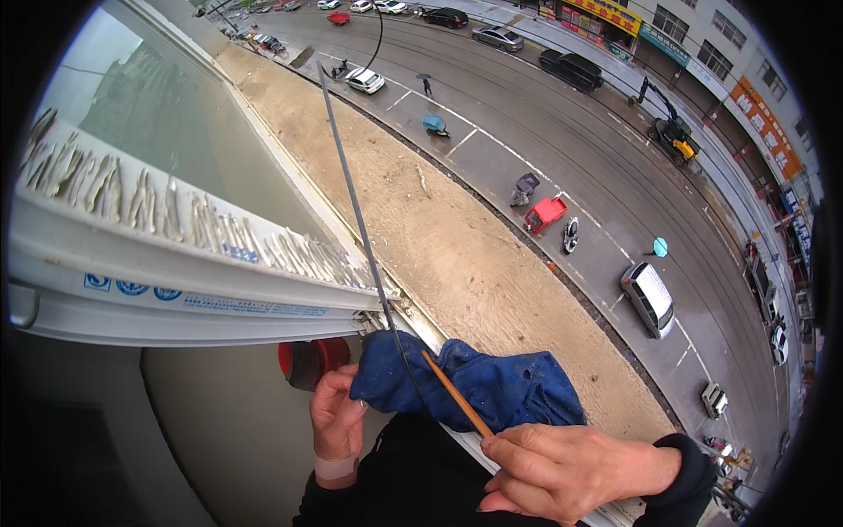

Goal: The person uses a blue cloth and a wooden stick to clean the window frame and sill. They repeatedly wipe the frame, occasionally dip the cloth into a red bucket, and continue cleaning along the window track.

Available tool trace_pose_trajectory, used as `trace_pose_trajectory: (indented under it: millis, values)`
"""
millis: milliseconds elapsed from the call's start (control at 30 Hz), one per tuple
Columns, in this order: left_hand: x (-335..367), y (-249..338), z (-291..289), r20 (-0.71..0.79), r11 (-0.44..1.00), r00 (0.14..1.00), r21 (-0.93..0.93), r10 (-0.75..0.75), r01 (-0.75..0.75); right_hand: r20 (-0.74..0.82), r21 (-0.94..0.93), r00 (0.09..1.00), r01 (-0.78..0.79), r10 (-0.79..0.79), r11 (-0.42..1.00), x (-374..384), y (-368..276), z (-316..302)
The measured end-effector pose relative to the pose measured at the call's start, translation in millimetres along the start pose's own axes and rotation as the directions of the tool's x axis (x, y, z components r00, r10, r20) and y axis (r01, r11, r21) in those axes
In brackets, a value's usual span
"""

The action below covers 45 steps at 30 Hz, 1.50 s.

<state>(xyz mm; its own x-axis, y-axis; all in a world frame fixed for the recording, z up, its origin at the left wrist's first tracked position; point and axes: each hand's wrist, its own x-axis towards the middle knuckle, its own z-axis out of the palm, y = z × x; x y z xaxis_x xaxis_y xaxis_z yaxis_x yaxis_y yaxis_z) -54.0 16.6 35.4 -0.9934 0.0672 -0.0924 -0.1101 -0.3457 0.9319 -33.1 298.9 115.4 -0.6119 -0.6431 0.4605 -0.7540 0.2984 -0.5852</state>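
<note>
- Just beyond the left hand (335, 417): rounded red-and-black object (309, 364), contents unclear.
- Left hand pinches dark-blue cloth (500, 386).
- Right hand (571, 467), back upward, grips slender tan wooden stick (458, 397).

The left hand (336, 422) pinches the left end of a blue cloth (527, 386) bunched across the window sill (423, 328). The right hand (562, 465) grips a wooden stick (457, 395), its far end over the cloth; contact there is unclear. A thin dark strip (356, 206) crosses the cloth and the sill's outer edge. A red-and-black round object (320, 360) sits just beside the left hand, inside the sill's inner edge. Beyond the outer edge, a sandy strip (474, 272) borders a street (527, 114) with vehicles.
</note>
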Motion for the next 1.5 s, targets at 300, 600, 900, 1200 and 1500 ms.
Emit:
trace_pose_trajectory:
  millis: [300, 600, 900, 1200, 1500]
  values:
    - [3, 12, 6, 0.068, 0.995, 0.993, -0.049, 0.095, -0.091, -0.099, -0.026, 0.993, 0.061, -0.064, 0.998, -13, 18, -1]
    - [11, 10, 5, -0.039, 0.998, 0.999, -0.054, 0.035, -0.037, -0.209, -0.074, 0.978, -0.004, -0.011, 0.997, -9, 29, -1]
    - [38, 28, -25, -0.160, 0.923, 0.933, 0.272, 0.323, -0.273, -0.278, 0.333, 0.930, -0.142, 0.241, 0.932, 4, 50, 3]
    - [54, 35, -24, -0.171, 0.775, 0.836, 0.504, 0.522, -0.381, -0.202, 0.500, 0.907, -0.228, 0.369, 0.835, 16, 72, -1]
    - [56, 38, 11, -0.105, 0.783, 0.844, 0.448, 0.525, -0.431, -0.293, 0.441, 0.905, -0.159, 0.309, 0.884, 53, 99, -9]
